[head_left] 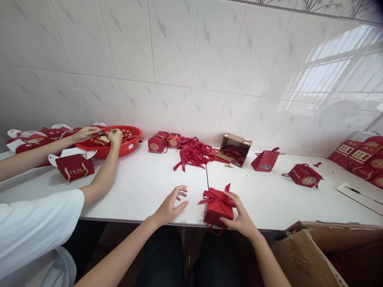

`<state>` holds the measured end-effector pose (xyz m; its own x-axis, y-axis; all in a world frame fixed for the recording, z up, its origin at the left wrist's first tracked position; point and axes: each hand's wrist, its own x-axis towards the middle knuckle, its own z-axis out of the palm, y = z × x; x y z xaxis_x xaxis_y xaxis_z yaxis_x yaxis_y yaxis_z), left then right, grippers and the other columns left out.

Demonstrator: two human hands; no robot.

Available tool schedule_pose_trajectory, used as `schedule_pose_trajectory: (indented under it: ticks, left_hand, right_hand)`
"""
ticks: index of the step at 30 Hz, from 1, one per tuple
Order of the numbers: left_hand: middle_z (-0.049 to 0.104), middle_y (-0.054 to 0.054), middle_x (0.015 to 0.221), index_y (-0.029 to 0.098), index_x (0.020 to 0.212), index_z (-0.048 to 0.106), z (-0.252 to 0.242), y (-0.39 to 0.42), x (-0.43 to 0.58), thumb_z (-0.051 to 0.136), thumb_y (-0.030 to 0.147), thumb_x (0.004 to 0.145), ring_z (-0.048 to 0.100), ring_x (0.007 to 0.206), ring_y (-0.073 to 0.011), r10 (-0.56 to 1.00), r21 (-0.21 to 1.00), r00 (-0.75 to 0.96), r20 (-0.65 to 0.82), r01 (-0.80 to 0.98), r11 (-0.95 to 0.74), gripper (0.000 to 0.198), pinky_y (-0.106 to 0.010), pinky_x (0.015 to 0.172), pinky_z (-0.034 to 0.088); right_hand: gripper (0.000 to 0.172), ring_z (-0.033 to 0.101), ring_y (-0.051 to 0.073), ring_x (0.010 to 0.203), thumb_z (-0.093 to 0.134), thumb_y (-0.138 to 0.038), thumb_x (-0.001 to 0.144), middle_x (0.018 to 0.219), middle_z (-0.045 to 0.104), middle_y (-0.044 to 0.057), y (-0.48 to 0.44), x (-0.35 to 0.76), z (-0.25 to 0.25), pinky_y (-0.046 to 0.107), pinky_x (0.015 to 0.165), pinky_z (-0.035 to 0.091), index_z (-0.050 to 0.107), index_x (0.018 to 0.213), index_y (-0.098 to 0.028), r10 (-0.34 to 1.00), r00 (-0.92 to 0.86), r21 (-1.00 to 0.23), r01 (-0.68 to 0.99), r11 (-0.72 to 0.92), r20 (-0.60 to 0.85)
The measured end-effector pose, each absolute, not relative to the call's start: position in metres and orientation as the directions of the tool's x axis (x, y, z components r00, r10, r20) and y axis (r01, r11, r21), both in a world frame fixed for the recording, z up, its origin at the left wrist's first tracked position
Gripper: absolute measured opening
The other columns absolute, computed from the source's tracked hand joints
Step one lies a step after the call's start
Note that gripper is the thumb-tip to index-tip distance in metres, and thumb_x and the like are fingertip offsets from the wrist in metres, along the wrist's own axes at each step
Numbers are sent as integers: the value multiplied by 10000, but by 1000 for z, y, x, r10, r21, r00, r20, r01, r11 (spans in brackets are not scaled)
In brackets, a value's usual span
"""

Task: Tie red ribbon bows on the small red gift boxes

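Note:
A small red gift box (219,211) with a ribbon bow (216,197) on its top stands at the front edge of the table, a loop of ribbon hanging below it. My right hand (239,215) grips this box from its right side, thumb low and fingers near the bow. To the left of the box, my left hand (172,205) hovers over the tabletop with its fingers apart and nothing in them. Behind both hands lies a heap of loose red ribbons (196,153).
A co-worker's hands (104,134) reach into a red basin (131,148) of wrapped sweets, behind an open red box (74,166). An open carton (235,148) and finished-looking red boxes (305,175) stand farther back. A large cardboard box (308,251) is at lower right.

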<state>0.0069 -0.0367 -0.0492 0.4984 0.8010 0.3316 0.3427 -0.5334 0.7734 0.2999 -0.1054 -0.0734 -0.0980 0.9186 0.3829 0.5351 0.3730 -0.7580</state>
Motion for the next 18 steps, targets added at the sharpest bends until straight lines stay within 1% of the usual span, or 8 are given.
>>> schedule_pose_trajectory:
  ticks: [1, 3, 4, 6, 7, 9, 13, 18]
  left_hand:
    - [520, -80, 1170, 262, 1239, 353, -52, -34, 4, 493, 313, 853, 558, 1030, -198, 814, 763, 485, 321, 377, -526, 414, -369, 852, 471]
    - [509, -74, 1196, 266, 1247, 351, -58, -28, -4, 477, 315, 854, 534, 1073, -200, 839, 737, 452, 304, 447, -508, 415, -376, 886, 456]
    - [500, -73, 1215, 261, 1246, 353, -61, -25, -8, 471, 314, 852, 515, 1104, -203, 851, 720, 433, 298, 484, -498, 415, -381, 913, 442]
    - [485, -77, 1246, 241, 1233, 371, -66, -17, -15, 473, 316, 838, 473, 1161, -216, 877, 673, 393, 277, 572, -469, 415, -393, 964, 406]
    - [481, -82, 1257, 231, 1223, 386, -67, -13, -18, 477, 319, 827, 457, 1178, -229, 892, 642, 371, 260, 623, -446, 416, -404, 978, 390]
    - [481, -93, 1266, 214, 1206, 416, -69, -6, -24, 487, 326, 804, 441, 1187, -262, 923, 572, 319, 215, 725, -384, 423, -431, 977, 376]
    - [485, -108, 1266, 193, 1202, 441, -74, 10, -36, 466, 346, 792, 438, 1173, -290, 965, 464, 224, 133, 847, -260, 438, -445, 951, 363]
    - [490, -110, 1245, 205, 1169, 485, -85, 43, -51, 479, 406, 774, 416, 1168, -303, 986, 365, 118, 121, 918, -155, 443, -431, 958, 321]
  right_hand:
    - [779, 369, 273, 1257, 664, -438, 701, 1334, 371, 106, -105, 315, -78, 432, 1046, 325, 318, 1371, -244, 917, 2, -750, 576, 325, 399]
    - [934, 359, 325, 1253, 636, -524, 687, 1325, 369, 164, -101, 344, -86, 481, 1025, 324, 194, 1427, -164, 841, 343, -748, 655, 107, 420]
    - [1009, 312, 365, 1275, 623, -566, 675, 1351, 321, 204, -98, 355, -90, 511, 1026, 299, 138, 1441, -123, 731, 528, -738, 673, -50, 432]
    - [1113, 194, 424, 1315, 589, -629, 665, 1413, 178, 263, -93, 369, -98, 558, 1028, 242, 26, 1450, -76, 506, 726, -685, 658, -313, 465]
    - [1118, 156, 435, 1325, 563, -644, 677, 1434, 113, 273, -91, 372, -103, 567, 1027, 225, -7, 1449, -71, 454, 756, -645, 647, -406, 472]
    - [1011, 170, 432, 1325, 492, -630, 735, 1449, 101, 271, -87, 374, -112, 572, 1017, 219, 33, 1453, -87, 523, 749, -539, 659, -524, 407]
    - [641, 236, 431, 1301, 360, -545, 827, 1411, 305, 202, -84, 373, -129, 586, 1002, 185, 400, 1360, -191, 718, 683, -294, 719, -630, 133]
    - [689, 267, 461, 1277, 300, -627, 804, 1389, 354, 204, -83, 380, -142, 609, 954, 218, 457, 1327, -207, 748, 642, -254, 762, -596, 168]
